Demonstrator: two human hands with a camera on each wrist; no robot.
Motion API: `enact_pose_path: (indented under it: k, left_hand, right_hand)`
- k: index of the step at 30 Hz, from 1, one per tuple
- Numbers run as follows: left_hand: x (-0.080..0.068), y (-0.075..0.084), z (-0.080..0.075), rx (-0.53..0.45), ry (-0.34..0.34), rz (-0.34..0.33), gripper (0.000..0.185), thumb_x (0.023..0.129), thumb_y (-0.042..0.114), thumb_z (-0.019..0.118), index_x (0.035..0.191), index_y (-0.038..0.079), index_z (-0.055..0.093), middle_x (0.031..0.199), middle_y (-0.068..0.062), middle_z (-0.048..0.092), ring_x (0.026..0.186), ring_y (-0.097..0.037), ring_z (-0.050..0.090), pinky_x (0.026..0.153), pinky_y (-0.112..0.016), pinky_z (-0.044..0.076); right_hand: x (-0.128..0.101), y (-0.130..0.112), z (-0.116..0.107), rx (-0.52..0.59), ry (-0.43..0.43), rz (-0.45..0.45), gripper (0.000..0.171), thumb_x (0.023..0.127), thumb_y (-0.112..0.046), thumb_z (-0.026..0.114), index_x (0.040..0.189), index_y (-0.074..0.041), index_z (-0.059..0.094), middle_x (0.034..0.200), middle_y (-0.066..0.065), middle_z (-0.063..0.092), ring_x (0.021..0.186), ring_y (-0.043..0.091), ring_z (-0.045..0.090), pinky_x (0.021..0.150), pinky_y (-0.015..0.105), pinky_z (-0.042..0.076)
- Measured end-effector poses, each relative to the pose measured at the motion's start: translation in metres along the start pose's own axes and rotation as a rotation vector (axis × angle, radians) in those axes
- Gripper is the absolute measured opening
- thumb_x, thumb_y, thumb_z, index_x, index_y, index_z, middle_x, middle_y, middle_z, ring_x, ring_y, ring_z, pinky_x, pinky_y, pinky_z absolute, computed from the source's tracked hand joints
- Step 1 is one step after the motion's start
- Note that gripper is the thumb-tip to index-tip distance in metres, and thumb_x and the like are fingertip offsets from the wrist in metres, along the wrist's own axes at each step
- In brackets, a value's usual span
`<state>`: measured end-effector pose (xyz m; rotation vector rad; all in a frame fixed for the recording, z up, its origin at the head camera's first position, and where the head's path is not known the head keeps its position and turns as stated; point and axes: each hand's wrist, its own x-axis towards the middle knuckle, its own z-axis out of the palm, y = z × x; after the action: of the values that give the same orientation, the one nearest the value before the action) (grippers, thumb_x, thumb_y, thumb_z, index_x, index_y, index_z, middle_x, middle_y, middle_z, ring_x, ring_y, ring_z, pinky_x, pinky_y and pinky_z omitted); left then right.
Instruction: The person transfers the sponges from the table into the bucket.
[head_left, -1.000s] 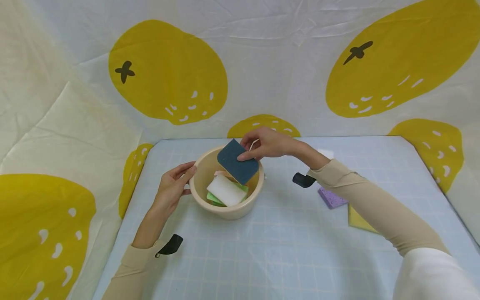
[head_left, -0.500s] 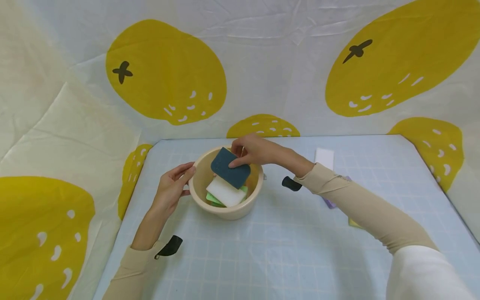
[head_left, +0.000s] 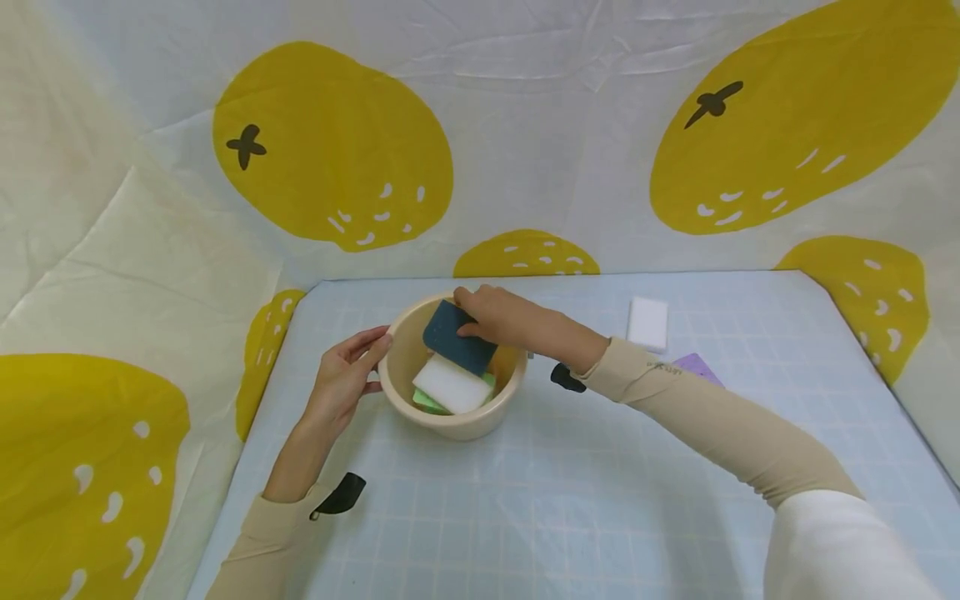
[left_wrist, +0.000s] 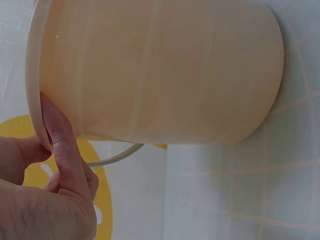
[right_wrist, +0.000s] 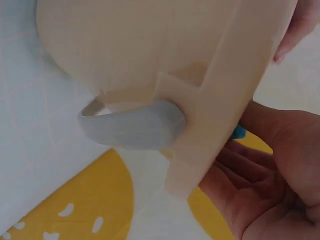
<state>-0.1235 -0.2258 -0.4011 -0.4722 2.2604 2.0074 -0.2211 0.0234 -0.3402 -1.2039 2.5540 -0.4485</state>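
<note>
A cream plastic bucket (head_left: 459,428) stands on the table. My left hand (head_left: 343,367) pinches its left rim; in the left wrist view, fingers press the outside just under the lip. My right hand (head_left: 510,321) reaches over the far right rim and holds a dark blue sponge (head_left: 452,335) inside the bucket, thumb on its top face. Below and nearer lies a white sponge (head_left: 453,383) on top of a green sponge (head_left: 427,402). In the right wrist view, the bucket wall hides most of the blue sponge, and a grey handle (right_wrist: 135,125) hangs down outside.
On the table to the right lie a white block-shaped sponge (head_left: 648,323) and a purple sponge (head_left: 697,367), partly covered by the right sleeve (head_left: 705,417). A lemon-print cloth (head_left: 555,150) forms a wall behind the table.
My right hand has moved left and down, lowering the blue sponge deeper into the bucket. The right sleeve now hides the yellow piece on the table. My left hand stays on the rim.
</note>
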Motion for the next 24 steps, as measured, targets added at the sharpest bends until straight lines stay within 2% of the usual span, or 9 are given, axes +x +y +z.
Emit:
enact_pose_path:
  k: [4, 11, 15, 18, 24]
  left_hand:
    - [0.0, 0.0, 0.001, 0.004, 0.002, 0.002, 0.055, 0.097, 0.041, 0.072, 0.142, 0.012, 0.06, 0.134, -0.004, 0.063, 0.088, -0.009, 0.061, 0.068, -0.024, 0.061]
    - [0.0, 0.0, 0.002, -0.001, -0.004, 0.011, 0.055, 0.097, 0.04, 0.072, 0.143, 0.011, 0.059, 0.132, -0.004, 0.064, 0.088, -0.009, 0.061, 0.068, -0.025, 0.061]
    - [0.0, 0.0, 0.003, 0.005, 0.0, 0.005, 0.055, 0.097, 0.04, 0.071, 0.142, 0.012, 0.06, 0.133, -0.004, 0.064, 0.088, -0.009, 0.061, 0.069, -0.025, 0.061]
    - [-0.001, 0.0, 0.003, 0.008, 0.004, 0.002, 0.055, 0.097, 0.04, 0.071, 0.143, 0.012, 0.06, 0.134, -0.004, 0.064, 0.088, -0.009, 0.061, 0.069, -0.025, 0.061]
    - [-0.001, 0.001, 0.003, 0.015, 0.018, -0.004, 0.054, 0.097, 0.041, 0.071, 0.142, 0.012, 0.06, 0.134, -0.004, 0.064, 0.088, -0.009, 0.061, 0.068, -0.024, 0.061]
  right_hand:
    - [0.0, -0.004, 0.005, -0.117, -0.008, 0.004, 0.042, 0.105, -0.025, 0.062, 0.139, 0.0, 0.056, 0.122, 0.018, 0.06, 0.103, 0.028, 0.064, 0.088, 0.033, 0.056]
    - [0.001, -0.004, 0.015, -0.289, 0.016, -0.043, 0.045, 0.106, -0.022, 0.06, 0.144, 0.001, 0.051, 0.132, 0.018, 0.063, 0.118, 0.03, 0.064, 0.103, 0.037, 0.053]
    - [-0.001, -0.005, 0.015, -0.344, 0.078, -0.069, 0.044, 0.104, -0.021, 0.064, 0.143, -0.002, 0.055, 0.132, 0.017, 0.063, 0.118, 0.029, 0.063, 0.099, 0.037, 0.055]
    - [-0.004, -0.002, 0.013, -0.309, 0.122, -0.082, 0.039, 0.102, -0.019, 0.068, 0.137, -0.004, 0.06, 0.123, 0.015, 0.062, 0.109, 0.027, 0.061, 0.092, 0.035, 0.057]
    - [-0.011, 0.01, 0.004, -0.098, 0.187, -0.097, 0.03, 0.101, -0.016, 0.068, 0.128, -0.004, 0.066, 0.113, 0.012, 0.066, 0.097, 0.024, 0.064, 0.084, 0.032, 0.057]
